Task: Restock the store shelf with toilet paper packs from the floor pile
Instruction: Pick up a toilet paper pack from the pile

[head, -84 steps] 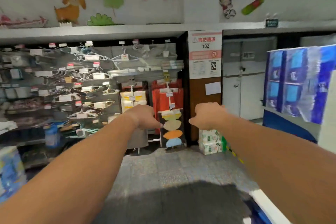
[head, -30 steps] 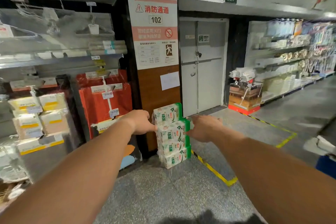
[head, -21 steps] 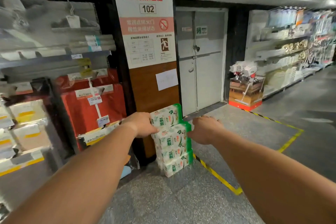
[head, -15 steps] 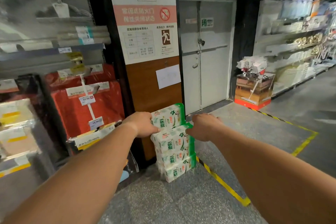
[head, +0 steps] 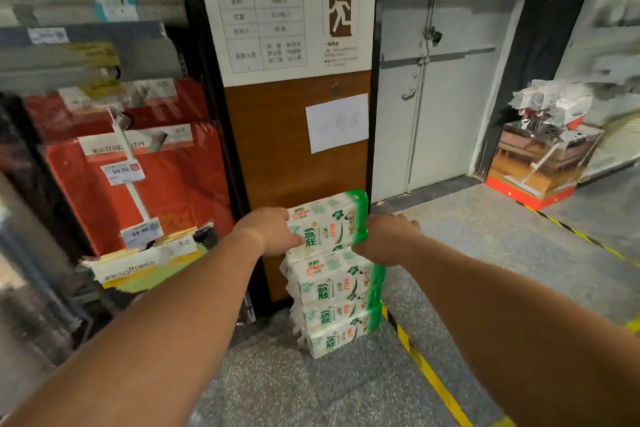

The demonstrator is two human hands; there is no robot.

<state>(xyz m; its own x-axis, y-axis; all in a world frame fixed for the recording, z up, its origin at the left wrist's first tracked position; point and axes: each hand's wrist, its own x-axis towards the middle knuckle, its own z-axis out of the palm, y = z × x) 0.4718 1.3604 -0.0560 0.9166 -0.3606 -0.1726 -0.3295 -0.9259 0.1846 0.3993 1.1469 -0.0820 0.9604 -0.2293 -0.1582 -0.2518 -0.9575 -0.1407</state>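
A pile of white-and-green toilet paper packs (head: pixel 334 302) stands on the floor against a brown panel. The top pack (head: pixel 327 224) sits slightly askew on the pile. My left hand (head: pixel 268 230) grips its left end, thumb across the front. My right hand (head: pixel 386 239) grips its right end, fingers curled round the green edge. Both arms reach forward and down to it.
Left of the pile stand shelves (head: pixel 90 55) with red packs (head: pixel 138 180) and price tags. A grey double door (head: pixel 436 87) lies behind on the right, with a floor display (head: pixel 543 156) beside it. Yellow-black tape (head: pixel 426 374) runs along the grey floor.
I have come closer to the pile. Both hands have closed round the ends of the top pack, which now sits a little higher and more tilted than before.
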